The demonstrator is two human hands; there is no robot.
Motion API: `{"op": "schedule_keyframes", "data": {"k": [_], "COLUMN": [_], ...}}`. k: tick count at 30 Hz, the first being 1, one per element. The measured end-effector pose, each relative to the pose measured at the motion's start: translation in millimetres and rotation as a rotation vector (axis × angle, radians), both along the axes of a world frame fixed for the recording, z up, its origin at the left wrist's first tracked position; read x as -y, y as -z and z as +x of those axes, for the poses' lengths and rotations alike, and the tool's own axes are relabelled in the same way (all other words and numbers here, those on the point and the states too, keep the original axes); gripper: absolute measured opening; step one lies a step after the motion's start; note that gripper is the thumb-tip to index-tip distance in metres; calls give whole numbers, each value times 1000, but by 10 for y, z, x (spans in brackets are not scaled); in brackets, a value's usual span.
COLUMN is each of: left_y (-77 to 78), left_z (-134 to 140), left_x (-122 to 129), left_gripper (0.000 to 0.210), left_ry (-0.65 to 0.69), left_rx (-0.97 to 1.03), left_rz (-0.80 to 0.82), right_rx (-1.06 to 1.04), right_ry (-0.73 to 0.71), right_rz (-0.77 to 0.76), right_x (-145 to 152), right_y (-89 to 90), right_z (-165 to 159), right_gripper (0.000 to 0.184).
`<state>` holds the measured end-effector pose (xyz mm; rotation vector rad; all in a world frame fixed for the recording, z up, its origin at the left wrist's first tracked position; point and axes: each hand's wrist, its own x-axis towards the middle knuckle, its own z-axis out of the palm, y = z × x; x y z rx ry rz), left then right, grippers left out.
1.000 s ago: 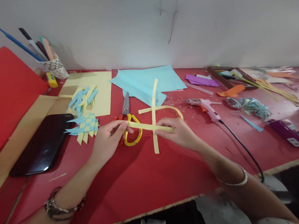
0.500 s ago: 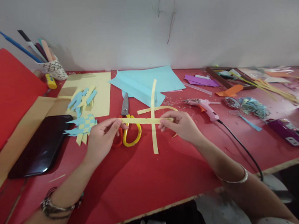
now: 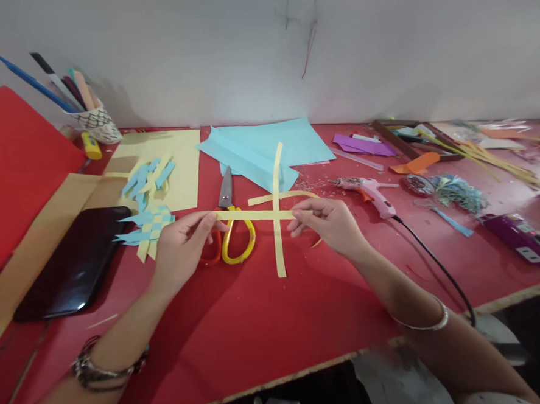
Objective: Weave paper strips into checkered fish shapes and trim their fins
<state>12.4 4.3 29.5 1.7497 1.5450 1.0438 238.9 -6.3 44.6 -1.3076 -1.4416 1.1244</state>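
Note:
A pale yellow paper strip is stretched level between my two hands. My left hand pinches its left end, and my right hand pinches the right end. Under it, a second yellow strip lies upright on the red table, crossing a third, curled strip whose right part my right hand partly hides. Scissors with one yellow and one red handle lie below the held strip, blades pointing away. Beside my left hand rests a woven blue and yellow paper piece.
A black phone-like slab lies at left, near cut strips on a yellow sheet. Blue paper lies at the back. At right are a pink glue gun with its cord and a purple device. A pen cup stands back left.
The held strip has been pulled straighter and flatter, and its right end has slipped further behind my right fingers. Both hands stay nearly in place.

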Motion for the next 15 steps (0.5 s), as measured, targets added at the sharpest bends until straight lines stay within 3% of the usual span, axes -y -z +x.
{"op": "schedule_keyframes", "data": {"k": [6,15], "left_y": [0,16], "left_z": [-15,-39], "left_x": [-2,-15], "left_gripper": [30,27], "left_ry": [35,50], "left_rx": [-182,-177], "left_rz": [103,20], "right_rx": [59,41], "right_ry": [17,61], "right_rz": [16,51], "right_x": [8,9], "right_y": [-37,-49], "right_z": [3,9], "right_gripper": [18,15]}}
